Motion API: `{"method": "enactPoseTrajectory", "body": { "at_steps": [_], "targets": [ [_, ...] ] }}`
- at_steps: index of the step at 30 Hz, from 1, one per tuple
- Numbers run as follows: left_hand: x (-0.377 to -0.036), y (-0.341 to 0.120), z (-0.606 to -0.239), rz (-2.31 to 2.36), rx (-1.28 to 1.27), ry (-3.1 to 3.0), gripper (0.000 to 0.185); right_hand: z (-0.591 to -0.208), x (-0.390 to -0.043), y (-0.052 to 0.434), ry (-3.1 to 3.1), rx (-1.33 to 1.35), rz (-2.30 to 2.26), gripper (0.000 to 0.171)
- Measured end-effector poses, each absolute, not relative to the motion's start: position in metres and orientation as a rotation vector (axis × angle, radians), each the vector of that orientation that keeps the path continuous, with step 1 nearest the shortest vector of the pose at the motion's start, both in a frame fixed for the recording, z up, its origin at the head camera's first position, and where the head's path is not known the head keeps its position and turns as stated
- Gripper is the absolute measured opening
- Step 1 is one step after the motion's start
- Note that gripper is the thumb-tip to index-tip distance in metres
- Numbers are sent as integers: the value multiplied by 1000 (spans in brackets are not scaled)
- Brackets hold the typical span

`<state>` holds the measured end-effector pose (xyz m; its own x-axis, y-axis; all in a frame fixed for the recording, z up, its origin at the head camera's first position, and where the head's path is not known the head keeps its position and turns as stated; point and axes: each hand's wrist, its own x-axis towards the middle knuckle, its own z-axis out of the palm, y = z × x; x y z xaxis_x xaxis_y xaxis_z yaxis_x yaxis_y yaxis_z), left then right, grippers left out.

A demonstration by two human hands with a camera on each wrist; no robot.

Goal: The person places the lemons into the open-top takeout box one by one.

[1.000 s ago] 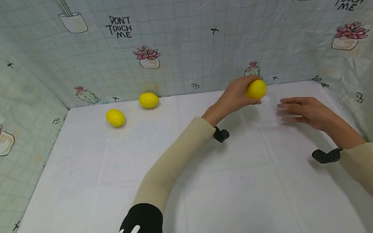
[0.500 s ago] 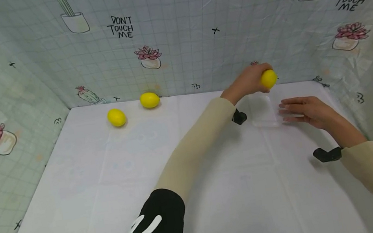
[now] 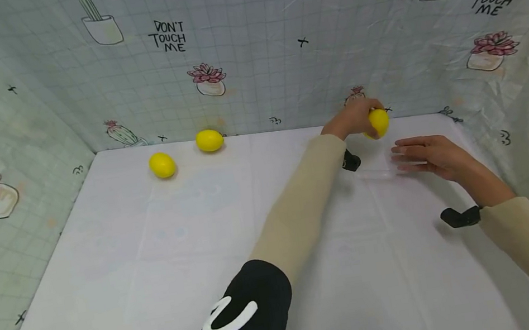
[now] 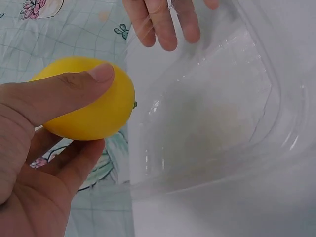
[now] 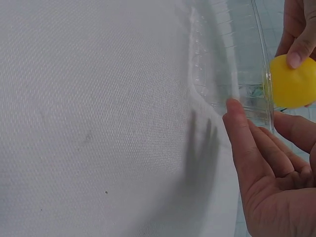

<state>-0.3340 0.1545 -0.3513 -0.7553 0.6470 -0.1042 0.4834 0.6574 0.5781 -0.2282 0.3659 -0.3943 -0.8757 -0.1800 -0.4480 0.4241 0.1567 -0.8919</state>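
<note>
Lemon sits upper right in the head view, gripped by the left hand; the right hand, fingers nearly straight, grips nothing. In the left wrist view, thumb and fingers pinch its middle, a sound hold for something likely light, firm and slippery; a clear tub lies at right. Right wrist view: right fingers perhaps touch the tub's wall, right of centre.

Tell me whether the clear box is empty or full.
Empty: the left wrist view shows nothing inside the box, and in the right wrist view the left hand holds one lemon outside it.
</note>
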Motion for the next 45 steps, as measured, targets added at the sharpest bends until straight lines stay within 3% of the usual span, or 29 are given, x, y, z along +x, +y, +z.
{"method": "enactPoseTrajectory", "body": {
  "at_steps": [29, 37, 45],
  "targets": [
    [-327, 161, -365, 852, 810, 2504, 53, -392, -226, 364, 1992, 226, -1756, 73],
    [-340, 134, -367, 792, 922, 2538, 53, -393, -226, 363, 2014, 246, -1731, 73],
    [-346, 77, -364, 773, 1069, 2599, 52, -395, -225, 363, 2032, 235, -1725, 73]
  ]
}}
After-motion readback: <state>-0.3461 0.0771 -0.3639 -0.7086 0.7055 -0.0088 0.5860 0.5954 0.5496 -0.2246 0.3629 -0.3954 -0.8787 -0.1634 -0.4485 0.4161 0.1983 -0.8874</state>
